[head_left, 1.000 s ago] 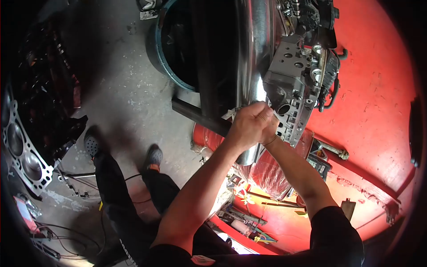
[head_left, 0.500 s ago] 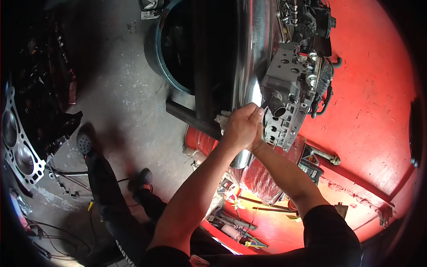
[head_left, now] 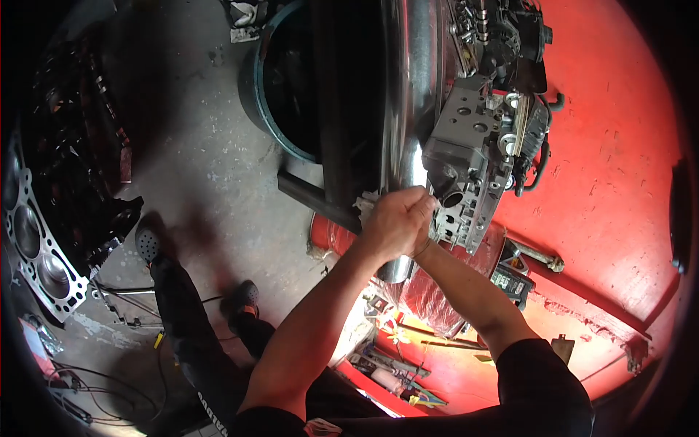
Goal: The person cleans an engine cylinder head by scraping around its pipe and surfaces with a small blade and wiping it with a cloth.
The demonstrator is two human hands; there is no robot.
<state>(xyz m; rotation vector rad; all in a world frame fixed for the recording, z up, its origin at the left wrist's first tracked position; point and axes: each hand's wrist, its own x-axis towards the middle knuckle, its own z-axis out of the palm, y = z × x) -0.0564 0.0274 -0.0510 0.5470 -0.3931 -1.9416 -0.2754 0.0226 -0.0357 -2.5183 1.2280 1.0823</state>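
Observation:
My left hand is closed, its fingers curled away from the camera and its thumb lying toward the cylinder head. Close behind it, my right hand is mostly covered, with only the wrist side showing. Both press together at the near end of a grey metal cylinder head, beside its round port. What the fingers grip, if anything, is hidden. A pale crumpled rag or paper pokes out left of my left hand. A shiny metal rounded edge runs alongside the cylinder head.
A large round blue-rimmed tub stands on the floor. At far left lies an engine block with open cylinders. A person's legs in dark trousers and clogs are nearby. Red plastic-wrapped material and tools lie below the bench.
The view has shifted slightly, so the cylinder head and floor objects sit a little lower. My hands stay clasped together beside the cylinder head, with little visible movement against it.

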